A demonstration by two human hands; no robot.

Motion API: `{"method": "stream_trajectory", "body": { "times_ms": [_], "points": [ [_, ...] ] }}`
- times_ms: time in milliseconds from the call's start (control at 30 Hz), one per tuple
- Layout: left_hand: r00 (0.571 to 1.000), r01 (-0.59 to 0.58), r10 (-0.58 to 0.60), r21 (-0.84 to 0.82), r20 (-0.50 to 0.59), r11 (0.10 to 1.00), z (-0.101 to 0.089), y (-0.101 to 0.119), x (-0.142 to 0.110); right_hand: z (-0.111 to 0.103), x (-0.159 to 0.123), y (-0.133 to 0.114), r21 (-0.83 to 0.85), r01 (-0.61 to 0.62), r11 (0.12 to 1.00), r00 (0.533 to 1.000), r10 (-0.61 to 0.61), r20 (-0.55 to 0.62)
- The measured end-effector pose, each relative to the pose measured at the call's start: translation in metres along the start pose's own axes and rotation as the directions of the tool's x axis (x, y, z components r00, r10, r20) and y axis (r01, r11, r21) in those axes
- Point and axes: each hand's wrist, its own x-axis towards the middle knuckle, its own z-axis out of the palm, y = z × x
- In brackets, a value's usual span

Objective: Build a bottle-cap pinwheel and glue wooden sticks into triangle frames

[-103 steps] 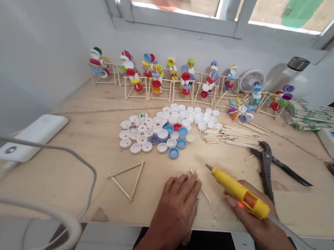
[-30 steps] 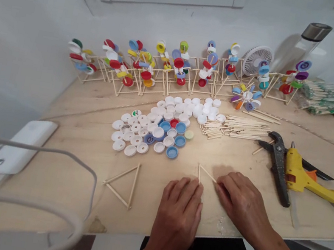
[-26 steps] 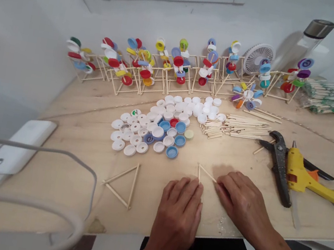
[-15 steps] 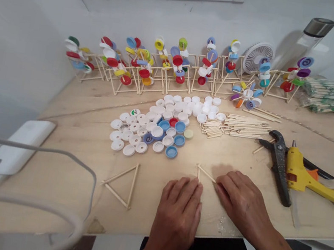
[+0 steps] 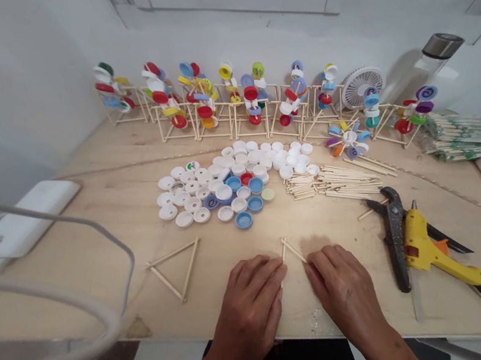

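Observation:
Near the front edge of the table, two thin wooden sticks meet at their far ends in a narrow V. My left hand [image 5: 250, 299] is closed, palm down, over the near-left wooden stick [image 5: 284, 252], fingers pressing it to the table and hiding most of it. The right wooden stick [image 5: 295, 250] is pinched at its near end by my right hand [image 5: 343, 285], whose fingertips cover that end. Left of my hands lies a triangle [image 5: 190, 270] of three wooden sticks, flat on the table.
Plastic bottle caps [image 5: 201, 215] spread behind my hands, beside piled wooden sticks [image 5: 346, 183]. At right lie a yellow glue gun [image 5: 424, 246] and black-handled cutters [image 5: 396, 245]. Stick frames with cap wheels [image 5: 252, 114] line the back. A white cable [image 5: 119, 236] and power bank [image 5: 28, 220] are at left.
The camera view has shifted slightly. Both hands keep nearly the same places on the two sticks; the left hand's fingers have shifted a little.

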Motion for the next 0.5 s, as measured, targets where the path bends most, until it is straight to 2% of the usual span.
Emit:
{"method": "stream_trajectory", "body": {
  "times_ms": [200, 333, 500],
  "points": [
    [0.987, 0.161, -0.160, 0.071, -0.014, 0.984, 0.0021, 0.0070, -0.0010, -0.0018, -0.0035, -0.0003, 0.032, -0.014, 0.999, 1.000, 0.014, -0.004],
    [0.985, 0.172, -0.166, 0.131, -0.055, 0.976, 0.0055, 0.0082, -0.0015, -0.0004, -0.0063, 0.0002, 0.043, -0.022, 0.999, 1.000, 0.022, -0.007],
    [0.982, 0.175, -0.184, 0.157, 0.047, 0.972, -0.0042, 0.0079, -0.0004, 0.0003, -0.0098, -0.0017, 0.055, -0.035, 0.998, 0.999, 0.037, -0.031]
  ]
}}
